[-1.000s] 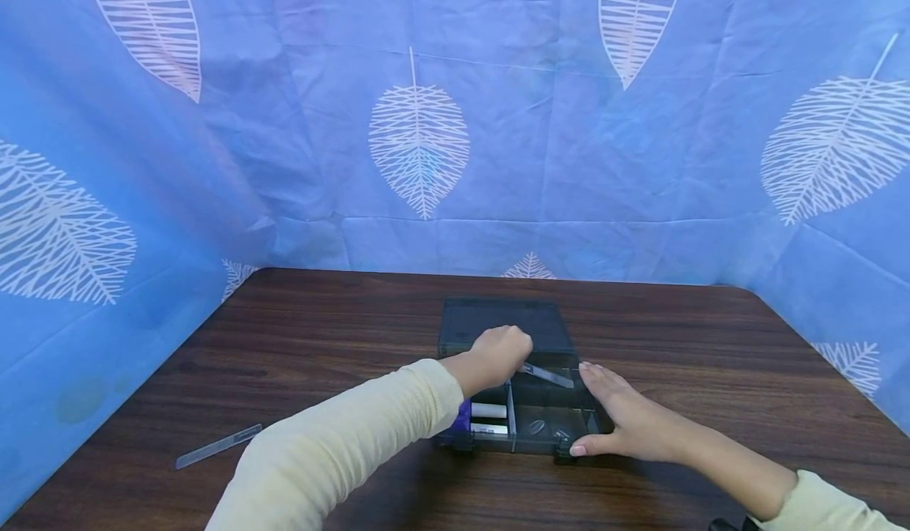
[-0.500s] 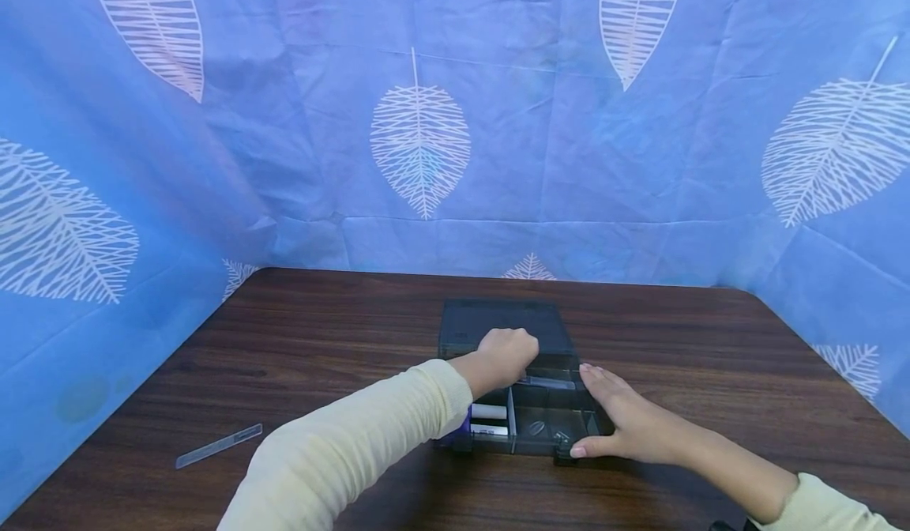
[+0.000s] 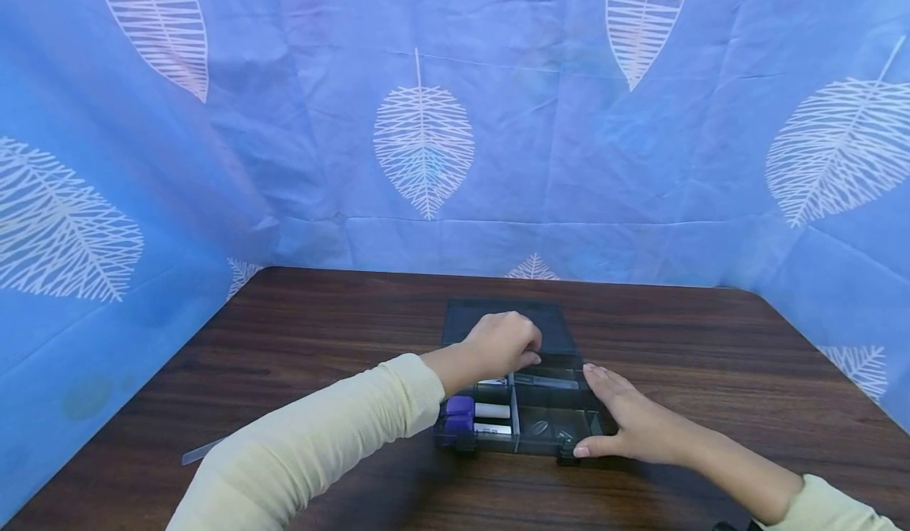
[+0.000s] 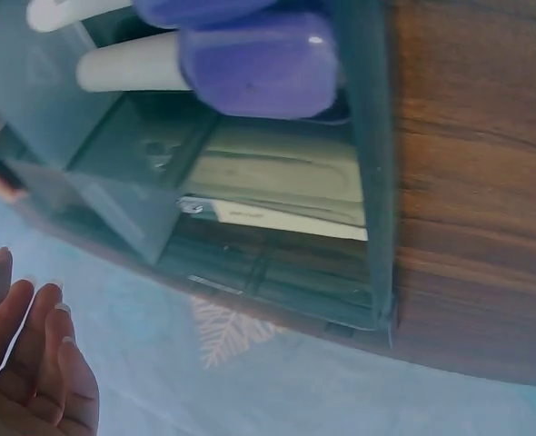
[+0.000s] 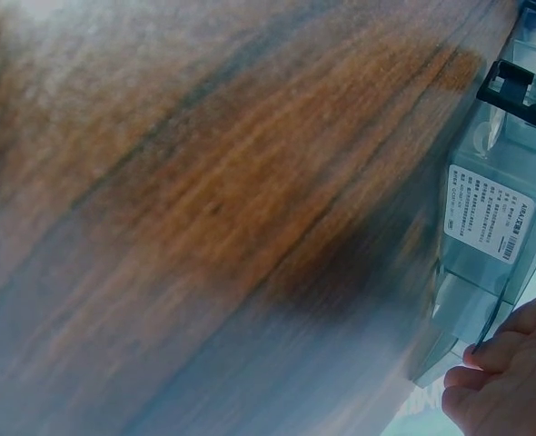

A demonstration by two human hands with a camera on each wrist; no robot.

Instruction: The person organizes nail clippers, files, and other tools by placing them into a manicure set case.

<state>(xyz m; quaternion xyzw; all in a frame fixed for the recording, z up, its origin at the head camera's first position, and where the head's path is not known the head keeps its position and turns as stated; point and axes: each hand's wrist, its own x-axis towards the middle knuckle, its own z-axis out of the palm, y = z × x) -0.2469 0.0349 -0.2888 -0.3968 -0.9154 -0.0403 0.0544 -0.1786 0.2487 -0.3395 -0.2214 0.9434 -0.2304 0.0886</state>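
Note:
A dark see-through divided storage box (image 3: 533, 446) stands on the table with its lid (image 3: 506, 310) folded back. My left hand (image 3: 502, 344) hovers over the back compartments, fingers loosely bent and holding nothing; the left wrist view confirms this. Below it a clear narrow strip (image 3: 554, 382) lies in the back right compartment. My right hand (image 3: 629, 419) grips the box's right side, thumb at the front corner and fingertips at the farther edge. Two purple-capped white tubes (image 3: 492, 411) lie in the front left compartment. Small clear pieces (image 3: 540, 427) are in the front right one.
Another clear strip (image 3: 195, 455) lies on the table's left, partly covered by my left sleeve (image 3: 313, 444). Pale flat pieces (image 4: 277, 173) fill a back left compartment. Blue leaf-print cloth (image 3: 490, 160) hangs behind and at both sides of the brown table (image 3: 341, 318).
My left hand has let go of the clear strip, which now lies in the back right compartment, and has lifted slightly with its fingers loosened. My right hand stays on the box.

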